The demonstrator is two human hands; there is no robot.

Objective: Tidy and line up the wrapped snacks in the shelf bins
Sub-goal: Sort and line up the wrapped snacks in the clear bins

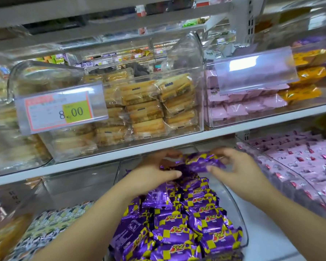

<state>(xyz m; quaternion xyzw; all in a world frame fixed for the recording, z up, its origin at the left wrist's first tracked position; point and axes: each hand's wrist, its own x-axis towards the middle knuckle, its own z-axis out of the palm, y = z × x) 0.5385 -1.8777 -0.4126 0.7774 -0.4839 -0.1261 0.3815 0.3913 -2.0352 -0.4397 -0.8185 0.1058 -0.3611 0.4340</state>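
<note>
Currently, both hands hold one pack [201,161] above the rear of the bin [240,219], just under the shelf [158,147]. The left hand [154,173] has its thumb below and its fingers curled over the pack's left end. The right hand [235,167] pinches the right end between thumb and fingers. The pack has a glossy purple foil wrapper with yellow checker squares and lies roughly level. Matching packs [179,225] fill the clear bin beneath in overlapping rows, most with red-orange lettering up, some showing purple backs.
</note>
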